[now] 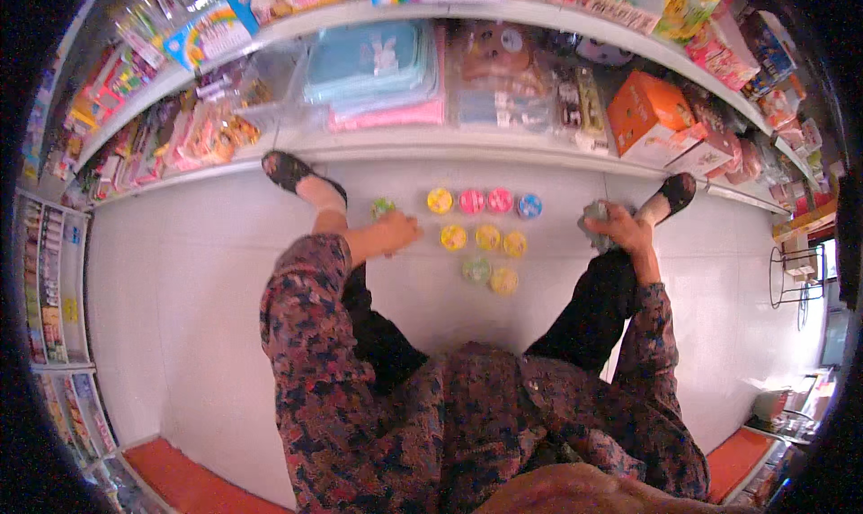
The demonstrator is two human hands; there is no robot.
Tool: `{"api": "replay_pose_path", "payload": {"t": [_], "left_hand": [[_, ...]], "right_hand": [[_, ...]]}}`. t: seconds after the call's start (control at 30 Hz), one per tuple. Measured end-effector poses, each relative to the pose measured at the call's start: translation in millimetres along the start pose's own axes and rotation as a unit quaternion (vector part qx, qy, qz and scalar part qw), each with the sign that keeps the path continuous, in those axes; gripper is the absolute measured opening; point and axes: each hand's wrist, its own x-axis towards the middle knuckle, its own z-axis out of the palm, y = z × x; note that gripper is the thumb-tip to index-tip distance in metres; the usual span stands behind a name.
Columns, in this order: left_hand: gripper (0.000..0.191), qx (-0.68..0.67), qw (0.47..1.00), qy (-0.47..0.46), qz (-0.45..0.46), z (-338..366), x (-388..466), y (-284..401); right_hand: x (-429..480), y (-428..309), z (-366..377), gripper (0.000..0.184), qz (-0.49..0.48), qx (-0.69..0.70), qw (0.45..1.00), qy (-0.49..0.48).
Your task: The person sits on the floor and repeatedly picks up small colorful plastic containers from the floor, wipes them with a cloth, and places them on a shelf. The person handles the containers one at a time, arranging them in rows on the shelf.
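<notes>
My left hand (398, 234) is over the floor with its fingers curled, close beside a small round green tub (382, 207). Blur hides whether anything is inside its grasp. On the right, my right hand (626, 228) grips a crumpled grey cloth (597, 219) near my shoe. Between the hands, small round lidded tubs stand in loose rows. The far row has a yellow tub (439, 200), two pink tubs (472, 201) and a blue tub (530, 206). Several yellow tubs (487, 237) form the middle row. Nearest me are a green tub (477, 270) and a pale yellow tub (503, 281).
Ahead, a white shelf (431, 143) holds blue plastic pouches (371, 59), an orange box (650, 113) and packaged goods. My black shoes (677, 194) flank the tubs on the tiled floor (202, 298). A side rack (57, 278) stands left; a wire stand (795, 278) is right.
</notes>
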Motion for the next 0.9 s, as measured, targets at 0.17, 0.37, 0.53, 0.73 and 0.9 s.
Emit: {"api": "replay_pose_path", "payload": {"t": [0.17,0.37,0.53,0.73,0.9], "left_hand": [[0.078,-0.014,0.998,-0.063,-0.019,-3.7,-1.8,8.8],[0.076,-0.170,0.981,-0.057,-0.074,-63.8,-30.5,-0.5],[0.059,-0.430,0.892,0.130,-0.045,-179.5,-107.1,-33.6],[0.058,-0.491,0.753,0.438,0.011,-307.6,-242.1,-77.0],[0.060,-0.408,0.670,0.616,-0.069,-406.7,-281.7,-148.2]], "right_hand": [[10.4,14.8,0.7,0.051,-0.004,-0.037,0.998,0.053],[9.7,14.9,0.8,0.048,-0.075,-0.091,0.991,0.058],[-0.8,0.2,5.9,0.048,-0.075,-0.115,0.989,0.052],[0.4,2.0,9.6,0.065,-0.088,-0.133,0.985,0.059],[7.2,9.7,9.1,0.071,-0.112,-0.122,0.986,0.037]]}}
